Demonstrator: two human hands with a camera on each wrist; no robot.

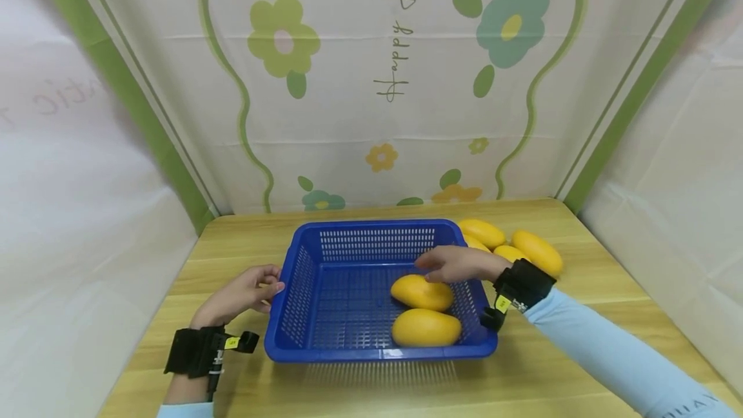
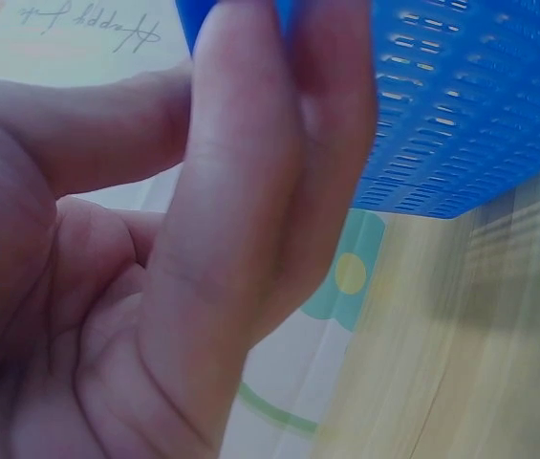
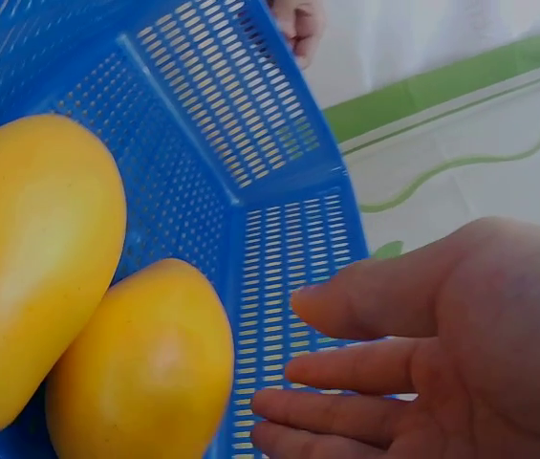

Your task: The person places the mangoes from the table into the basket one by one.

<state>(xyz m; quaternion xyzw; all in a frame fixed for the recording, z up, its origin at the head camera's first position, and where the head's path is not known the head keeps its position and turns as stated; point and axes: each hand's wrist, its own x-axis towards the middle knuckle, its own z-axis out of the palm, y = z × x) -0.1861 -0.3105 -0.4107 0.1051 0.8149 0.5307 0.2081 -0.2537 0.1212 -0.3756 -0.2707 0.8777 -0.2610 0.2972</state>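
Observation:
A blue plastic basket with slotted walls sits on the wooden table. My left hand is at its left rim, with thumb and fingertips pinching the edge. In the left wrist view, the fingers meet the basket wall. Two yellow mangoes lie side by side in the basket's right part, a farther mango and a nearer mango. Over the right wall reaches my right hand, just above the farther mango. The right wrist view shows that hand holding nothing, its fingers extended and slightly spread.
Several more mangoes lie on the table to the right of the basket, among them one mango at the far right and another behind the basket's corner. A floral cloth hangs behind the table, with white cloth on both sides.

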